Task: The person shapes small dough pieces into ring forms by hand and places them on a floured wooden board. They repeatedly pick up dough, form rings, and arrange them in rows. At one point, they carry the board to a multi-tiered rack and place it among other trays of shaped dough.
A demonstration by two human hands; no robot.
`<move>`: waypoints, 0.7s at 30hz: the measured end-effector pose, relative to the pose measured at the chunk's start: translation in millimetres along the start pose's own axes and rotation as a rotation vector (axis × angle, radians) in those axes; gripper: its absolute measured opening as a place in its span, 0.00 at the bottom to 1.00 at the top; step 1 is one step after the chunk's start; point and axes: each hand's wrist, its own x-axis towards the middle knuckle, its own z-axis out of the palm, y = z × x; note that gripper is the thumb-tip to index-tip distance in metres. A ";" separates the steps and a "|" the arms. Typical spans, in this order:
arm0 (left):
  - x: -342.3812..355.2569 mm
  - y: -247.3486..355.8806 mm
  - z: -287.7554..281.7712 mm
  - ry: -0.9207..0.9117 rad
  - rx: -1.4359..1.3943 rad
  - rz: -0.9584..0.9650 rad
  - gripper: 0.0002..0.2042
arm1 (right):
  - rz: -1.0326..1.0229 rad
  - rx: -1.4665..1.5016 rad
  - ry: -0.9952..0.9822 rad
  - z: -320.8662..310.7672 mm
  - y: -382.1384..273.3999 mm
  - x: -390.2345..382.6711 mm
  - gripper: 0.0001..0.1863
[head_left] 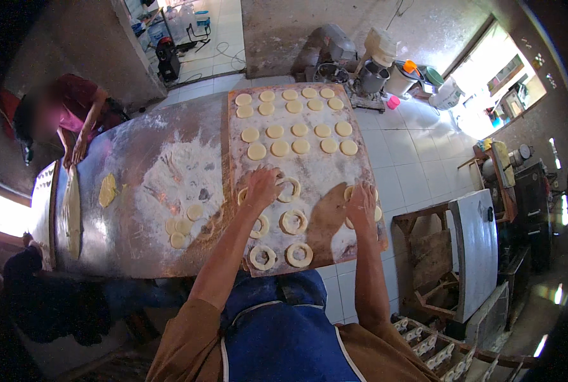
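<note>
My left hand (pixel 263 186) reaches over the floured board, fingers curled at the left rim of a dough ring (pixel 297 190). My right hand (pixel 361 205) is bent down over dough pieces at the board's right side, closed on dough largely hidden beneath it; a pale dough edge (pixel 378 214) shows beside it. Between and below the hands lie more dough rings, among them one with its cut centre inside (pixel 294 213) and an open one (pixel 300 254). Rows of flat dough discs (pixel 300 130) cover the far part of the wooden board (pixel 309 167).
The metal-topped table (pixel 124 235) at left carries spread flour (pixel 182 172), several loose discs (pixel 178 240) and a dough lump (pixel 107 190). A co-worker's hands (pixel 77 153) touch a long dough strip (pixel 72 210). Mixers (pixel 374 67) stand far back; a wooden-framed stand (pixel 475 254) is at right.
</note>
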 end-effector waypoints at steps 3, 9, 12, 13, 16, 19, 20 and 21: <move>-1.9 -8.8 8.1 0.101 -0.018 -0.012 0.16 | 0.050 -0.057 -0.235 1.0 17.6 2.2 0.20; -31.6 -24.0 -29.5 0.347 -0.122 0.063 0.17 | 0.269 0.164 -0.547 -27.5 25.1 29.0 0.13; -82.0 -57.6 -78.1 0.608 -0.288 -0.017 0.14 | 0.306 0.448 -0.489 -37.5 15.5 38.5 0.11; -104.5 -79.6 -88.6 0.640 -0.265 -0.095 0.12 | 0.307 0.510 -0.472 -39.5 3.7 43.2 0.11; -154.3 -129.2 -109.2 0.746 -0.354 -0.309 0.07 | 0.371 0.903 -0.457 -24.0 -40.0 52.6 0.11; -178.8 -160.0 -114.1 0.807 -0.416 -0.384 0.06 | 0.358 1.349 -0.409 32.3 -131.2 63.9 0.18; -188.9 -170.2 -113.2 0.827 -0.389 -0.388 0.06 | 0.288 1.355 -0.496 37.6 -179.6 76.5 0.20; -195.4 -177.3 -115.1 0.849 -0.366 -0.387 0.06 | 0.224 1.310 -0.588 41.9 -219.7 85.1 0.20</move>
